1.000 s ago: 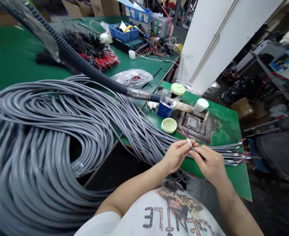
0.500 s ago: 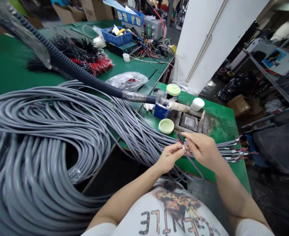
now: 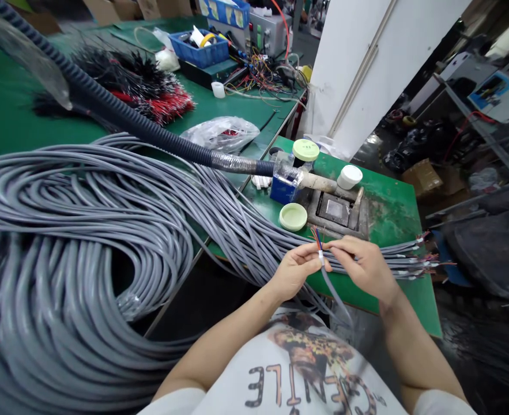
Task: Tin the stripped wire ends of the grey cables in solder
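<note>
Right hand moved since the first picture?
Yes. Against the pale green dish, the right hand has its fingertips farther up and left in view, nearer the dish.

Location: electrical workshop, indicated by coiled grey sheathed cables [image 3: 142,202], a green-topped workbench [image 3: 388,204] and a black corrugated extraction hose [image 3: 150,129].

A slim grey cable [image 3: 332,286] is standing upright with a slight tilt between the left hand [image 3: 296,270] and the right hand [image 3: 365,264], its white band [image 3: 321,254] sitting in the left fingertips. Above the band, thin coloured wires [image 3: 317,237], red, orange and blue among them, are fanning out toward the far side. Below, the grey length is curving down, near and right.
</note>
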Demonstrator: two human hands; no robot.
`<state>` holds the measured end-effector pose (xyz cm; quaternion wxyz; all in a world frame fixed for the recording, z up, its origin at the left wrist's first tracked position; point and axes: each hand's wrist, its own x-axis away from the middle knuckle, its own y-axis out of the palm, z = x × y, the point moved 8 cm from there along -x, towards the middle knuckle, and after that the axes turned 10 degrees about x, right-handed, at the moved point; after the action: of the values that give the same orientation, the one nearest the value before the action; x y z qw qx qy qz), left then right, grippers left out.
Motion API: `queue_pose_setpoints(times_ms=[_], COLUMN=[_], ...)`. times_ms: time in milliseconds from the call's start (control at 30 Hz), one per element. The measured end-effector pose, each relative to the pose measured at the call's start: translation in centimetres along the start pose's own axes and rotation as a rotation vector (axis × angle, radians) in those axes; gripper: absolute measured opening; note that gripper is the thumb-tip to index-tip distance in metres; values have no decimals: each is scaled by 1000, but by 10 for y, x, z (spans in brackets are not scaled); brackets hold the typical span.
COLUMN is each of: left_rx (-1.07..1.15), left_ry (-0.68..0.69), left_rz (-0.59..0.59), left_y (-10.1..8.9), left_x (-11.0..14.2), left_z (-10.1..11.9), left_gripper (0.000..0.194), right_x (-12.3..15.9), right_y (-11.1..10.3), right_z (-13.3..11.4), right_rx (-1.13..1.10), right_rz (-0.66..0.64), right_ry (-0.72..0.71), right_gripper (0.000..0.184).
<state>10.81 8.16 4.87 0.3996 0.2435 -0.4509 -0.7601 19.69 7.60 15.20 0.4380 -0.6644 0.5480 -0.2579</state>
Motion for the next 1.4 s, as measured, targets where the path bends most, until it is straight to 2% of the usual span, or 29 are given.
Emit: queue_pose_setpoints(times_ms=[67,133,267,300,433,533,600,667,767,800,900,967,1033,1167,1300,1400], left_rx=[-32,-64,-135,-144,-151,-162,-162,-161,-154,-149,-132,-123,-111,-59,-4,36], left_ry=[9,14,12,7,14,2,2,29,61,64,73,70,61,64,60,28], left_rz=[-13,-17,-36,-39,2,47,78,104,115,117,125,132,139,125,144,158], left_y=[0,1,7,9,11,6,-1,-8,-12,-11,-9,-8,-9,-12,-13,-10], left_x=[0,0,1,2,3,4,5,5,3,3,2,3,4,4,3,2], left_z=[-1,-2,-3,-3,4,4,3,3,3,3,3,3,3,2,2,1], left_gripper=[35,32,25,27,35,36,36,36,37,35,33,37,40,35,33,33], right_x=[-2,-5,-15,-18,-29,-29,-23,-21,-20,-19,-18,-19,-19,-14,-10,-9], right_y=[-15,-22,-19,-17,-12,-32,-49,-50,-29,-23,-11,-8,-7,-7,-6,-5], right_z=[-1,-9,-24,-24,-9,8,12,6,-11,-15,-25,-24,-18,-4,2,4], right_rx=[4,45,114,106,-57,-179,-156,-66,153,225,340,288,136,-137,-199,-163], right_rz=[94,130,177,192,232,419,534,461,247,229,289,318,332,377,438,433], right_ry=[8,-24,-64,-53,62,142,157,117,2,-28,-74,-61,-3,78,75,48], right_gripper=[19,21,13,17,27,25,23,22,20,20,19,18,16,16,18,13])
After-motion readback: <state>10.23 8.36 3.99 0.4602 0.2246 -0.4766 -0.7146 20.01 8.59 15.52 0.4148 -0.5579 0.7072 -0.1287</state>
